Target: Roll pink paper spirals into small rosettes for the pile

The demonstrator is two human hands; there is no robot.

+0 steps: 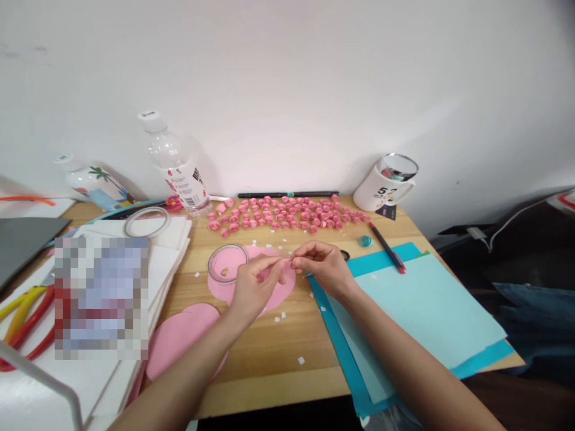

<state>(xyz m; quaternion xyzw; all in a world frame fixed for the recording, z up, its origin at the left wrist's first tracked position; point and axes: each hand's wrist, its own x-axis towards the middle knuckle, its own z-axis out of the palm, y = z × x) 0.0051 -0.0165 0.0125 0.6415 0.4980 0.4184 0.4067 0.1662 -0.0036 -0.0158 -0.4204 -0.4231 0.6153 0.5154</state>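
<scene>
My left hand (258, 284) and my right hand (326, 269) meet at the fingertips above the middle of the wooden table. Both are closed in a pinch on a small piece of pink paper (287, 263), mostly covered by the fingers. Beneath them lie round pink paper sheets (285, 293). A roll of tape (228, 263) rests on these sheets, left of my hands. Behind my hands, many small pink paper rolls (281, 212) are spread in a band along the wall.
On the right are blue paper sheets (413, 311), a pen (387, 248), a teal cap (365, 241) and a white mug (381, 185). To the left stand a bottle (177, 167), a paper stack (166, 263), another tape roll (147, 222), and red-and-yellow handled tools (31, 323). Small white scraps dot the table.
</scene>
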